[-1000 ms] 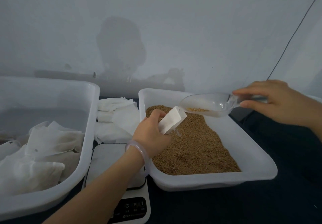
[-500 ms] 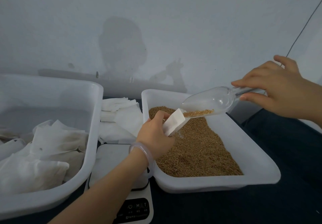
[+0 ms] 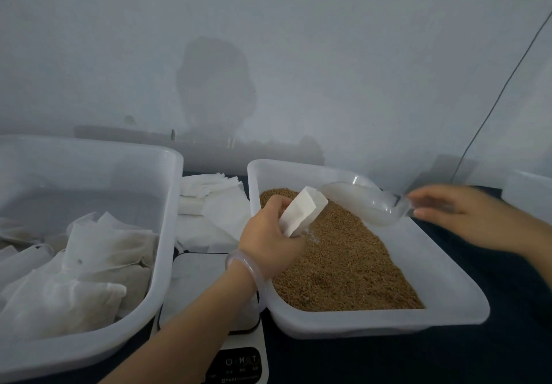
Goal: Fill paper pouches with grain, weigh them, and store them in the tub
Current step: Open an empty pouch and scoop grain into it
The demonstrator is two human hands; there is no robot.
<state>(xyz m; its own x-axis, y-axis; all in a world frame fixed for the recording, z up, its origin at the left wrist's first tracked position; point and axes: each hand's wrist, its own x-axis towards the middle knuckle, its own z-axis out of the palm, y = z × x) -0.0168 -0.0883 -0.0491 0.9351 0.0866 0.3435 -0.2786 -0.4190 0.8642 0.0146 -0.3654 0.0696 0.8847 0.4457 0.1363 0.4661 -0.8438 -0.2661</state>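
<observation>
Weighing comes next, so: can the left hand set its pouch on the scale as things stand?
Probably yes: the left hand grips the pouch, and the scale lies beneath its forearm, the platform bare where it shows.

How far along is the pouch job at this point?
Done: several filled pouches lie in the tub. In hand: left hand grips an open pouch over the grain tray; right hand holds the scoop beside it. Left: weighing this pouch on the scale, storing it, then the flat pouches stacked behind.
</observation>
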